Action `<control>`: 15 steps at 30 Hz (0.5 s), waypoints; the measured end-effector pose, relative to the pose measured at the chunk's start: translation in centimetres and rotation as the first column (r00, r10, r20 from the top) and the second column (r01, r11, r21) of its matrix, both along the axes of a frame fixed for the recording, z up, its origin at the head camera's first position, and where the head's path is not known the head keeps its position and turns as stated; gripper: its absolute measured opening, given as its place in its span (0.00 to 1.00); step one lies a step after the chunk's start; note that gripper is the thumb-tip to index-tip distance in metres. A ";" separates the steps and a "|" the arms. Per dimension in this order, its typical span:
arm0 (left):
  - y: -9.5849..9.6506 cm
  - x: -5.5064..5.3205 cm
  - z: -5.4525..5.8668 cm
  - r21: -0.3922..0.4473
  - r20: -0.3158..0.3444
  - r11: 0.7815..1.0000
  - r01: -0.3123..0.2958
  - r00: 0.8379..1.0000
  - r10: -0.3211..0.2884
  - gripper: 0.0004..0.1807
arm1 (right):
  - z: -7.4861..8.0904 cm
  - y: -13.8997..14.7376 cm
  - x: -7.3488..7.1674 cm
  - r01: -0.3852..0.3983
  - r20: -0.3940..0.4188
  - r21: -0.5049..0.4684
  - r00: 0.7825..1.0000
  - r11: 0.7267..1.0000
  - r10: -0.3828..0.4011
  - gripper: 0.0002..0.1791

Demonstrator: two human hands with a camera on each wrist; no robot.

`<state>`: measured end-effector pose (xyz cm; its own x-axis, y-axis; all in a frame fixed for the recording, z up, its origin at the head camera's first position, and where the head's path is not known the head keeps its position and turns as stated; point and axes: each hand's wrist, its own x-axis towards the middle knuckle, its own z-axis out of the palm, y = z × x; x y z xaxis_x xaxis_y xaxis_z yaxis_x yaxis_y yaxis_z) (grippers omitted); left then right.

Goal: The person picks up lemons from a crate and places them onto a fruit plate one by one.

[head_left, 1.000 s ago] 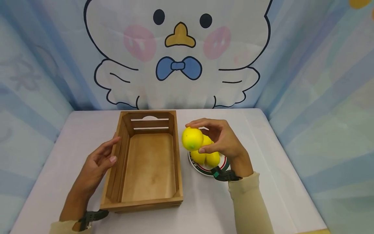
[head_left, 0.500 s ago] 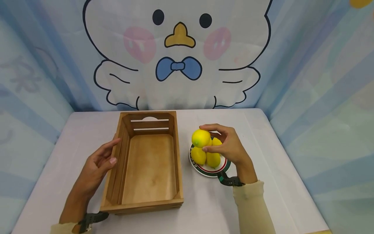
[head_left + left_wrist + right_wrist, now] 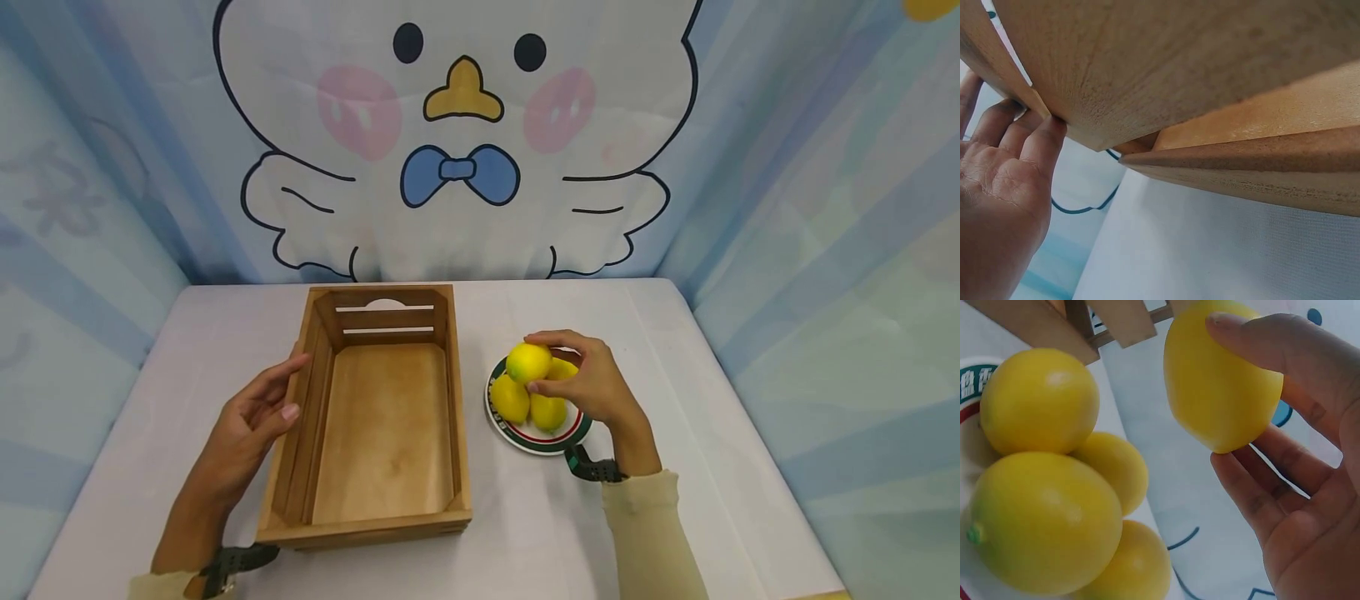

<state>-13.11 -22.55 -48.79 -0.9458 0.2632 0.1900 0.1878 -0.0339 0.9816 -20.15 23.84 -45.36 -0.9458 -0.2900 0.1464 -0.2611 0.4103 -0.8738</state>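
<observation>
Between thumb and fingertips my right hand (image 3: pixel 588 383) pinches a yellow lemon (image 3: pixel 528 363), just above a round plate (image 3: pixel 534 443) with a green band and a red ring. Several other lemons (image 3: pixel 510 402) lie on that plate, partly covered by the hand. The right wrist view shows the held lemon (image 3: pixel 1222 381) apart from the piled lemons (image 3: pixel 1047 522). With fairly straight fingers, my left hand (image 3: pixel 243 425) touches the outer left side of a wooden crate (image 3: pixel 375 527). In the left wrist view, its fingertips (image 3: pixel 1052 128) rest against the crate's slats.
The crate's bare floor (image 3: pixel 386 433) shows to the left of the plate. White cloth covers the table (image 3: pixel 720 500). A curtain (image 3: pixel 465 233) with a cartoon bird stands along the back, and curtains hang on both sides.
The right hand has moved right and slightly toward me with the lemon, from near the crate to over the plate. The left hand and crate have stayed put.
</observation>
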 end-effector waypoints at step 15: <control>0.0 -0.1 0.0 -0.001 -0.009 1.000 -0.004 1.000 0.004 0.34 | -1.4 0.4 0.1 0.028 -0.010 0.146 1.000 0.989 -0.026 0.32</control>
<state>-13.21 -22.51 -48.77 -0.9450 0.2600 0.1985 0.1971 -0.0318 0.9799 -20.03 24.29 -46.73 -0.9525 -0.2833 0.1118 -0.2550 0.5408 -0.8016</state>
